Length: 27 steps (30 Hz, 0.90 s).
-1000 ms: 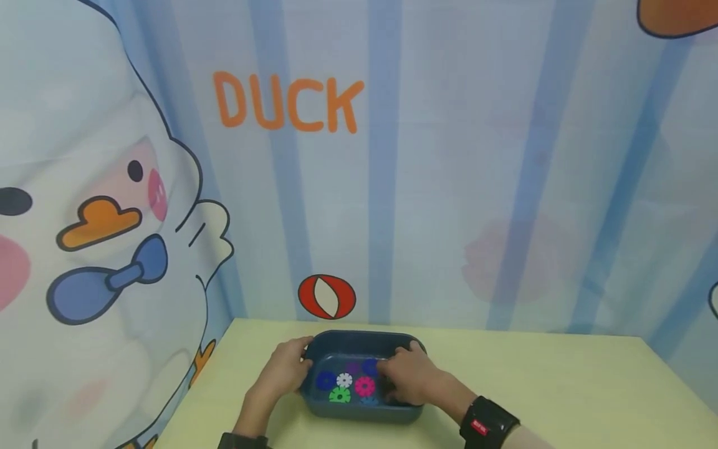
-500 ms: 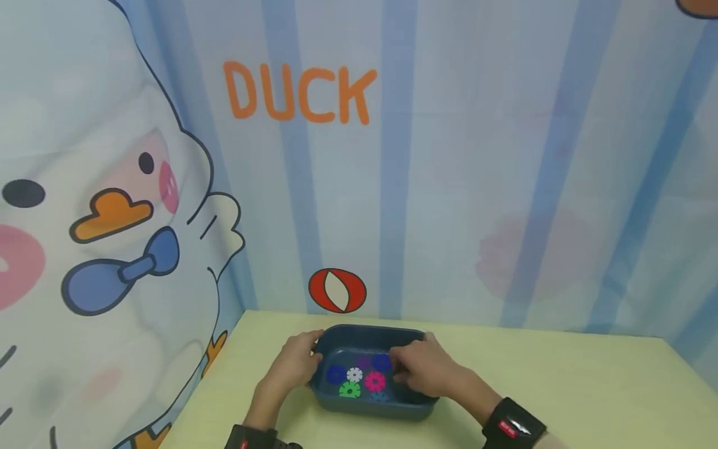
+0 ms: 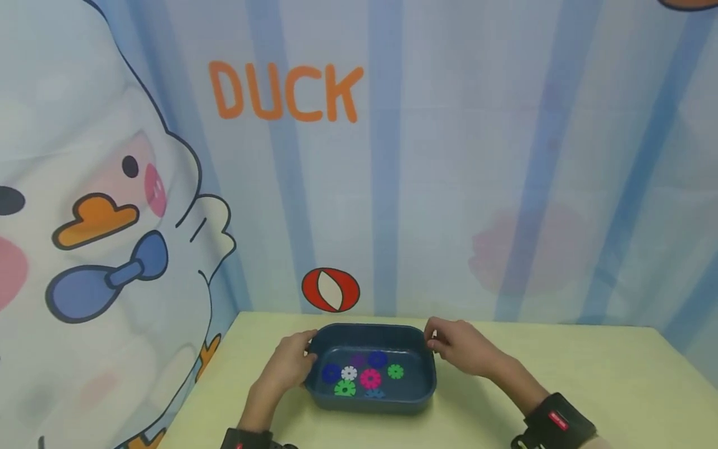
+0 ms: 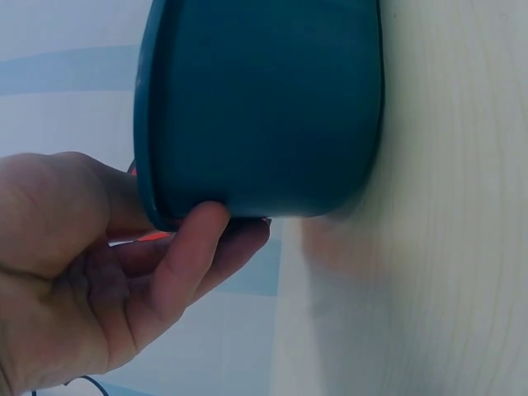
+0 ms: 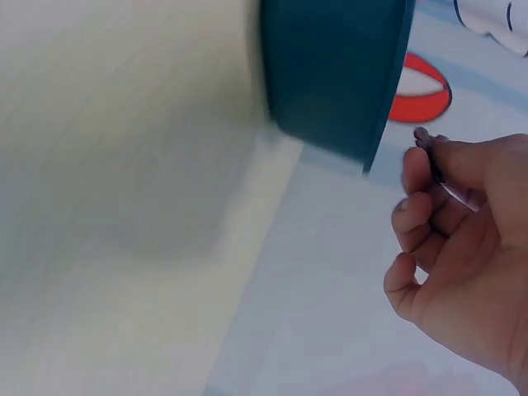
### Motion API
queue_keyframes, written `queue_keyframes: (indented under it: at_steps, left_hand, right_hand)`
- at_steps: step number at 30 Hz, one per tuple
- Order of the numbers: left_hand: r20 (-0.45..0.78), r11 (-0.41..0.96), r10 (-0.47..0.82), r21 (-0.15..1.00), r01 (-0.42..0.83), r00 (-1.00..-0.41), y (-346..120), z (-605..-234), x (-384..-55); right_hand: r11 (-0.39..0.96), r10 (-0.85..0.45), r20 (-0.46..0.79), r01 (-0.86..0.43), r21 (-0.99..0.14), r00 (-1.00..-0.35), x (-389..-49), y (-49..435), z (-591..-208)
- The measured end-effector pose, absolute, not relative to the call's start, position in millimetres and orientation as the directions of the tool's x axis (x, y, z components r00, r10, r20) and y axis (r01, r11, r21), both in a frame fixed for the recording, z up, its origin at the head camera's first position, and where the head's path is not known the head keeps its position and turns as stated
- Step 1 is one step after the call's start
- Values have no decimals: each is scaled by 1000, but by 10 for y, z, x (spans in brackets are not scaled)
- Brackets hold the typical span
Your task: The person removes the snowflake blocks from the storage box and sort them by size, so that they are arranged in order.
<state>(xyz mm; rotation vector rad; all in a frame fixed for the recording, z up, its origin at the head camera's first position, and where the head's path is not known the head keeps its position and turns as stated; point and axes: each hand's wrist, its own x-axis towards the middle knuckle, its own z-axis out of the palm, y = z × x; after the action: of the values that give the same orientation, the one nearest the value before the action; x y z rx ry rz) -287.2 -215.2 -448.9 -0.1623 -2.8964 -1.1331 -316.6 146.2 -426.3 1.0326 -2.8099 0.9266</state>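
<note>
A dark blue-green plastic basin (image 3: 376, 406) stands on the table. On its floor lie several notched flower-shaped discs: a pink one (image 3: 370, 378), a white one (image 3: 349, 373), two green ones, others blue and purple. My left hand (image 3: 286, 363) grips the basin's left end; in the left wrist view its fingers bend round the corner below the rim. Just outside the right rim is my right hand (image 3: 467, 350), raised to rim height. Thumb and forefinger pinch a small dark piece (image 5: 427, 150), mostly hidden by the fingertips; its kind I cannot tell.
The pale yellow table (image 3: 550, 380) extends to both sides of the basin. Behind it hangs a blue-striped cloth (image 3: 437, 187) printed with a duck, a red ball and orange letters.
My right hand has come up out of the basin and across its right rim, with a small dark piece pinched. A green disc formerly behind that hand now shows. The left hand keeps its grip.
</note>
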Motion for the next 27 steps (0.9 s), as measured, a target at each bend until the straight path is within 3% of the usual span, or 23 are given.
queue_keyframes:
  at_steps: [13,27]
  left_hand:
    - [68,727,81,678,105,-994,-2144,-4514,-2888]
    - [63,746,85,658,105,-994,-2161,-4530,-2934]
  right_hand:
    - [638,-551,122,-511,-576,-825,-3206,1867,-4533]
    - [653,-548,66,-476,-589,-834,-3291,1935,-4836]
